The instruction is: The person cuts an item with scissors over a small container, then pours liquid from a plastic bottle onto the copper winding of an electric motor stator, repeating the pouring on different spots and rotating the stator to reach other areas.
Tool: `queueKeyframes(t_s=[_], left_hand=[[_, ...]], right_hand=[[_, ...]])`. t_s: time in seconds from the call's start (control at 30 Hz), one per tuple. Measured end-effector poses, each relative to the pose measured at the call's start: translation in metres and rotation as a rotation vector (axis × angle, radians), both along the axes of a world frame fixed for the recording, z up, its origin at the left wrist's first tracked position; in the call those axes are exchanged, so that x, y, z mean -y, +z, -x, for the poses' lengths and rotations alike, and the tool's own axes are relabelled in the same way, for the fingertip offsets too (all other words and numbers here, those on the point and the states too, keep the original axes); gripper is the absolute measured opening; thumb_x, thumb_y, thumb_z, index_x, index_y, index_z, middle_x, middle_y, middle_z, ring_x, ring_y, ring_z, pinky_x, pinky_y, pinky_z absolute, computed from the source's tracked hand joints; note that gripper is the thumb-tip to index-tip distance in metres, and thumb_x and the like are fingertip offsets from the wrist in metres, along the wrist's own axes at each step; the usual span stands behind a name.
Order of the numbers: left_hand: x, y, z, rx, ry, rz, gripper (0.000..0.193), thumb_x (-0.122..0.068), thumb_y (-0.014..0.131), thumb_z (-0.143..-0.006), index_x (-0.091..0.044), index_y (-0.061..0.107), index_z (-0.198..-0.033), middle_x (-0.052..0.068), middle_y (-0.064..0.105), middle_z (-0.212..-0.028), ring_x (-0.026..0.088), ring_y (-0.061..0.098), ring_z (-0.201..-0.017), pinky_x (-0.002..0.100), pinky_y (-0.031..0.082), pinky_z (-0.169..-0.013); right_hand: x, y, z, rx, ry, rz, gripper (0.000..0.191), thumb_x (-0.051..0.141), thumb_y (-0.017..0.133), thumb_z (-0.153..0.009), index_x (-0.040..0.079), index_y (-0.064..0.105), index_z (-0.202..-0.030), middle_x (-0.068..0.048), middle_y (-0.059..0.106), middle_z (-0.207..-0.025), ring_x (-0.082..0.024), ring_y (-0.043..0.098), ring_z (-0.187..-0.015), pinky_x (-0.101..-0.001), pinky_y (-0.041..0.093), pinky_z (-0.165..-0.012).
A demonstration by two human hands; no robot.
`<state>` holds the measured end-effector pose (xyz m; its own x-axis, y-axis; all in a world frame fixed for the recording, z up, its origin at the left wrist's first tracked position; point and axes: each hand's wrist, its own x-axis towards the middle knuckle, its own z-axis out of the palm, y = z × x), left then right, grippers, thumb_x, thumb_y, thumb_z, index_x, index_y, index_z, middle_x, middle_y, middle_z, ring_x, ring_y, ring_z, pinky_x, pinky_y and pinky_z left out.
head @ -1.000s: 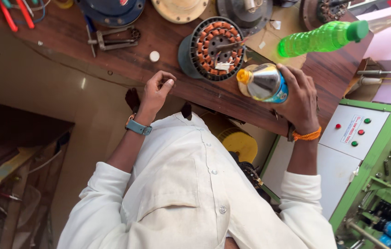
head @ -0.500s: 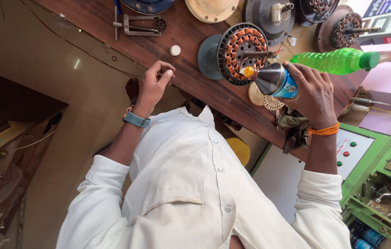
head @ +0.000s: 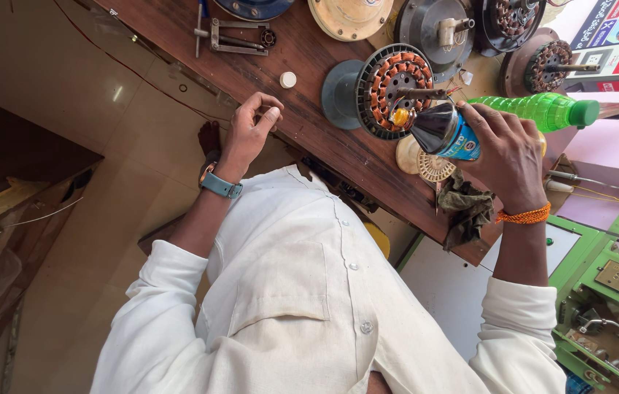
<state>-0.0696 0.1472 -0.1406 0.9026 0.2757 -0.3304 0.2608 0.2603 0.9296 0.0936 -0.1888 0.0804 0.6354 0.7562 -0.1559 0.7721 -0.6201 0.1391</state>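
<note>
At the wooden workbench [head: 309,138], the right hand [head: 506,149] gripped a spray can [head: 444,133] tilted sideways, yellow nozzle touching the copper-wound motor core [head: 395,87]. The left hand [head: 251,131], fingers loosely curled and empty, rested at the bench edge, farther away. Half a second earlier the nozzle sat nearer the core's rim.

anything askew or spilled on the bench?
No spill visible. The dark crumpled rag hangs over the wooden bench's edge. The right hand holds the blue spray can tilted at the copper-wound stator.
</note>
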Motion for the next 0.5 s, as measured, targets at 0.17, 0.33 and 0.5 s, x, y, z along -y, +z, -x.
queueKeyframes(t_s=[0.17,0.33,0.5], left_hand=[[-0.0027,0.0027,0.0011,0.004,0.015,-0.007,0.014,-0.019,0.06,-0.101,-0.008,0.068,-0.105,0.0,0.069,-0.089,0.007,0.064,-0.083,0.026,0.054,-0.076],[-0.0049,0.0019,0.0024,0.025,0.028,-0.02,0.014,-0.018,0.059,-0.102,-0.008,0.068,-0.105,0.0,0.07,-0.091,0.008,0.065,-0.086,0.026,0.055,-0.078],[-0.0069,0.0016,0.0023,0.025,0.022,-0.025,0.014,-0.018,0.059,-0.102,-0.008,0.068,-0.105,0.0,0.07,-0.091,0.008,0.065,-0.086,0.026,0.054,-0.078]], right_hand=[[-0.0038,0.0037,0.0011,0.018,0.017,0.033,0.089,0.039,0.092,-0.069,0.016,0.063,-0.15,-0.003,0.067,-0.143,-0.025,0.064,-0.12,-0.0425,0.046,-0.101],[-0.0019,0.0035,0.0,0.017,-0.009,0.027,0.087,0.036,0.092,-0.07,0.018,0.063,-0.151,-0.001,0.067,-0.145,-0.024,0.065,-0.117,-0.0412,0.046,-0.101],[0.0,0.0027,0.0022,0.036,0.002,0.011,0.085,0.034,0.092,-0.071,0.018,0.064,-0.15,0.0,0.068,-0.145,-0.023,0.066,-0.116,-0.0409,0.047,-0.103]])
